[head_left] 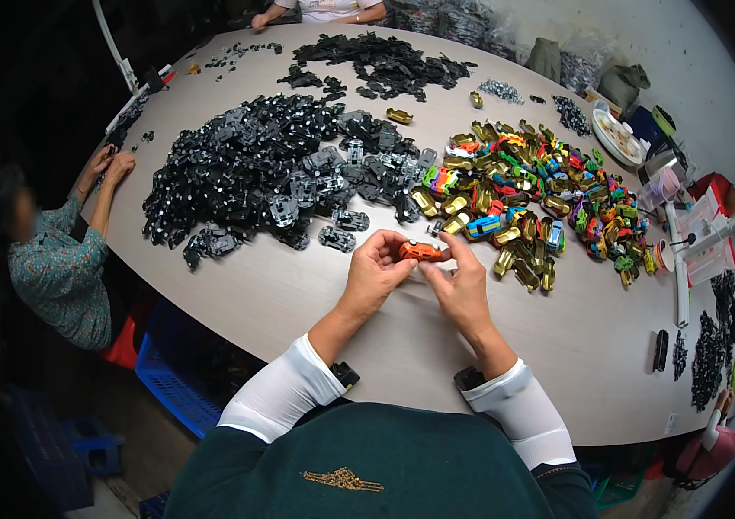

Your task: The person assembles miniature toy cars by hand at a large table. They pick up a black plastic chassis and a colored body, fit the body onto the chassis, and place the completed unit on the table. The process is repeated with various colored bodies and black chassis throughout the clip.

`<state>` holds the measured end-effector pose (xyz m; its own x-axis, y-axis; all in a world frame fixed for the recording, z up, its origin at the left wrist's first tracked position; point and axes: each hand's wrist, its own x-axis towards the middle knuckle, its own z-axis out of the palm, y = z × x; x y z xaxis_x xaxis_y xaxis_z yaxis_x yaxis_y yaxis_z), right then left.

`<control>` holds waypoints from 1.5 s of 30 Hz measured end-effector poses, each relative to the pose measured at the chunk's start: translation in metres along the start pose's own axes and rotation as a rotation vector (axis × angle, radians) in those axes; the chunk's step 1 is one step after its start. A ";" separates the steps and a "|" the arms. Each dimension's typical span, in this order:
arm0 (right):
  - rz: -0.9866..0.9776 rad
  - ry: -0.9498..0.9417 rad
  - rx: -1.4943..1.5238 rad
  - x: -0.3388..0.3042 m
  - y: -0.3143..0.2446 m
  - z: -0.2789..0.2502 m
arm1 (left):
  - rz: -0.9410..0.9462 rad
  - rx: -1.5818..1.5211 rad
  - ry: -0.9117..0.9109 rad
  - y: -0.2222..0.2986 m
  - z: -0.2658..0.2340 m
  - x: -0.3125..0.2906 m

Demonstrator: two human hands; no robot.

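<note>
**Inspector A:** Head view. What do the hands hold?

**Inspector B:** One small orange toy car [420,251], held above the table [298,303] near its front edge. The left hand [373,275] is closed on the car's left end, fingers curled over the top. The right hand [461,281] is pinched on its right end, thumb and fingertips on the body.

**Inspector A:** Surroundings?

**Inspector B:** Just beyond the hands, to the left, a large heap of black and grey chassis parts [272,177]; a few loose ones lie close to the left hand. To the right, a heap of coloured and gold car bodies [532,199]. A further pile of black parts [380,62] sits toward the far edge.

**Inspector A:** Other people?

**Inspector B:** One person in a patterned top [60,268] sits at the left rim, hands on the table. Another's forearms [315,12] rest at the far edge. Both are well apart from the car
</note>
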<state>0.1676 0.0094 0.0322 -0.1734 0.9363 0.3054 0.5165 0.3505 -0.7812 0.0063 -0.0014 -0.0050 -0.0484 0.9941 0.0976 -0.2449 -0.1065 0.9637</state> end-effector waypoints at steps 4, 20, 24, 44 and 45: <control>0.421 -0.113 0.526 0.007 0.013 0.000 | -0.034 0.043 -0.067 0.002 0.000 -0.001; -0.156 -0.055 0.150 -0.001 -0.002 0.000 | -0.311 -0.298 -0.220 0.009 -0.010 -0.001; -0.322 -0.033 0.052 0.001 0.003 0.005 | -0.296 -0.282 -0.197 0.009 -0.009 -0.002; 0.675 -0.388 0.953 0.011 0.011 -0.011 | -0.411 -0.305 -0.097 0.030 -0.009 0.001; 0.662 -0.420 0.909 0.012 0.003 -0.014 | -0.443 -0.325 -0.115 0.033 -0.009 0.000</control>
<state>0.1793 0.0210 0.0408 -0.4447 0.8158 -0.3699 -0.1429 -0.4722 -0.8698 -0.0104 -0.0050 0.0246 0.2283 0.9395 -0.2555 -0.5044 0.3386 0.7943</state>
